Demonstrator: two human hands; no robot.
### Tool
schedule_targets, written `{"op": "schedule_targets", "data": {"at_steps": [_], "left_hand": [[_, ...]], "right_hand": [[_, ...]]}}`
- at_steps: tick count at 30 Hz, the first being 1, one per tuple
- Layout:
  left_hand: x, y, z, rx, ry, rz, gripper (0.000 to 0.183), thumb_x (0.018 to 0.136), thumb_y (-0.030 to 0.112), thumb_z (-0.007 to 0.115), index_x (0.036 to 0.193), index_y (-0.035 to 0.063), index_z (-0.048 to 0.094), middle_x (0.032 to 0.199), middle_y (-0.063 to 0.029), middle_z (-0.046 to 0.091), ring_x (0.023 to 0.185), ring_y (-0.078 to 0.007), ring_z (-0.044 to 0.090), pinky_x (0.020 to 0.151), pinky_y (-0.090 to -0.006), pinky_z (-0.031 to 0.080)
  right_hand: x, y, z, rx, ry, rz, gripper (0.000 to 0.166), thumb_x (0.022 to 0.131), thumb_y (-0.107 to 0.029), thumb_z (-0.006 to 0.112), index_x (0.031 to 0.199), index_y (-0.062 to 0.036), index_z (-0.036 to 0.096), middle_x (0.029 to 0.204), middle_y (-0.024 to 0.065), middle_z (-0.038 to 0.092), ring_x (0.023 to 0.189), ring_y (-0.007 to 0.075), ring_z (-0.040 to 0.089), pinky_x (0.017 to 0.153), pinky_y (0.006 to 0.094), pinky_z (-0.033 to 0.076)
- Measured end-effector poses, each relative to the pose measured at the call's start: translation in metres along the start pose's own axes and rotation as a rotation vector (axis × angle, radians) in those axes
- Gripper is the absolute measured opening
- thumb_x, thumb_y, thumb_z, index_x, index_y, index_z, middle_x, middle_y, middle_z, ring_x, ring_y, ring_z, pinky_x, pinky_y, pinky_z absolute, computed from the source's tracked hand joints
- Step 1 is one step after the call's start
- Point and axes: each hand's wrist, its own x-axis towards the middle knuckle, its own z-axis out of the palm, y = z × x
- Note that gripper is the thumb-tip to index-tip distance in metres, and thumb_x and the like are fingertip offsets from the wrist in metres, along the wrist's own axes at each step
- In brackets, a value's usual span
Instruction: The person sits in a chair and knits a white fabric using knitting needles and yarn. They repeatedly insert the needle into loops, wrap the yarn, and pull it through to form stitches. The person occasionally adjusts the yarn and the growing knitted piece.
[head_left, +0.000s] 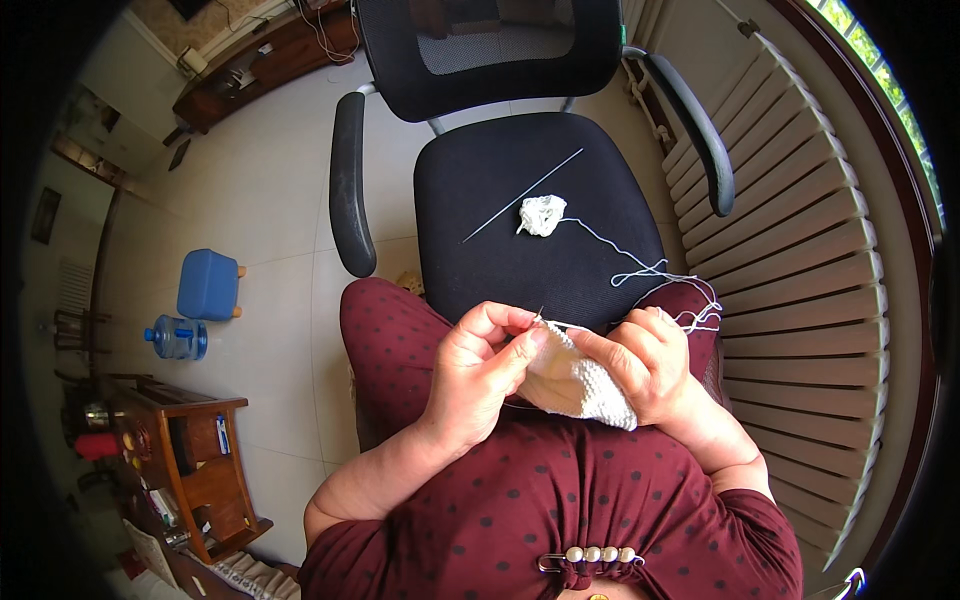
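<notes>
A white knitted piece (600, 386) hangs between my hands above my lap, its top edge on a thin knitting needle. My left hand (480, 367) pinches that edge near the needle's tip with thumb and forefinger. At the other end of the edge, my right hand (637, 360) grips the knitting, with its forefinger along the yarn. White yarn (637, 270) runs in loose loops from beside my right hand to a small ball of white yarn (541, 215) on the chair seat. Behind the ball, a second knitting needle (521, 196) lies slantwise.
A black office chair (480, 270) faces me, its armrests (351, 187) at either side. To the right runs a white radiator (787, 240). On the left floor are a blue stool (208, 285) and a water jug (178, 337). A wooden cabinet (210, 480) stands nearer, at lower left.
</notes>
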Motion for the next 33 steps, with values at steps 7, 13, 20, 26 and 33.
{"op": "schedule_targets", "data": {"at_steps": [7,13,20,26,33], "left_hand": [[-0.001,0.0,0.005,0.105,-0.033,0.013,0.009,0.091,0.0,0.058,0.098,0.0053,0.058,0.089,-0.003,0.063,0.059,-0.0007,0.045,0.049,-0.0151,0.036],[-0.003,-0.003,0.007,0.159,-0.139,0.021,0.011,0.091,-0.001,0.057,0.101,0.0021,0.059,0.092,-0.0046,0.064,0.075,-0.0057,0.06,0.063,-0.0189,0.051],[-0.004,0.002,0.005,0.184,-0.07,0.144,0.011,0.091,-0.001,0.058,0.101,0.0026,0.059,0.092,-0.0038,0.064,0.072,-0.0032,0.057,0.059,-0.0158,0.045],[-0.001,0.004,0.005,0.11,-0.017,0.136,0.011,0.091,-0.002,0.059,0.102,-0.0003,0.058,0.097,-0.0052,0.063,0.086,-0.0077,0.06,0.078,-0.0216,0.051],[-0.003,0.013,0.001,0.124,-0.039,0.03,0.013,0.091,0.001,0.059,0.104,0.0002,0.061,0.09,-0.0013,0.063,0.075,-0.003,0.056,0.066,-0.0166,0.047]], "right_hand": [[0.003,0.001,0.002,0.115,-0.046,0.076,0.045,0.067,-0.024,0.066,0.105,-0.0015,0.062,0.069,0.0031,0.05,0.059,0.0186,0.049,0.056,0.0306,0.039],[0.018,0.01,0.014,0.516,-0.157,0.184,0.055,0.066,-0.029,0.074,0.109,0.0006,0.055,0.084,0.0112,0.058,0.07,0.0262,0.056,0.066,0.0354,0.044],[0.01,0.002,0.003,0.12,0.056,0.057,0.047,0.058,-0.024,0.071,0.1,-0.0033,0.067,0.064,-0.0002,0.047,0.054,0.016,0.043,0.053,0.0296,0.035],[0.01,0.006,0.001,0.203,0.043,0.046,0.05,0.057,-0.027,0.071,0.1,-0.0013,0.066,0.064,0.0015,0.049,0.052,0.0167,0.046,0.049,0.0295,0.037],[0.009,0.019,0.002,0.423,-0.029,0.068,0.051,0.061,-0.031,0.072,0.1,0.0005,0.066,0.069,0.0048,0.058,0.054,0.0185,0.052,0.051,0.0306,0.042]]}}
